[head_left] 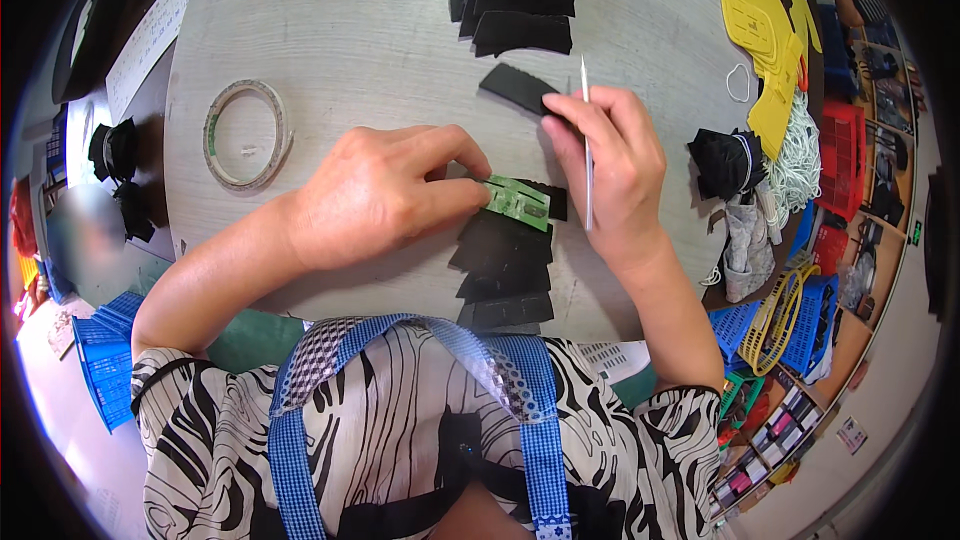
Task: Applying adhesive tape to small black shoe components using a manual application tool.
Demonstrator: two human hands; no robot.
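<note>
I see the left hand [410, 195] holding a slotted green plate [521, 203] over black strips [507, 270] on the grained table [400, 50]; the right hand [615, 155] grips an oblong black piece [515, 88] and white stick [588, 180]. Latticed blue basket [108, 365]: contents unclear.

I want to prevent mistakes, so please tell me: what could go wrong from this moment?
The left hand touches the green template near one end, so it might shift over the black pieces. The right hand holds a white stick and also meets a black strip, so either could slip.
</note>
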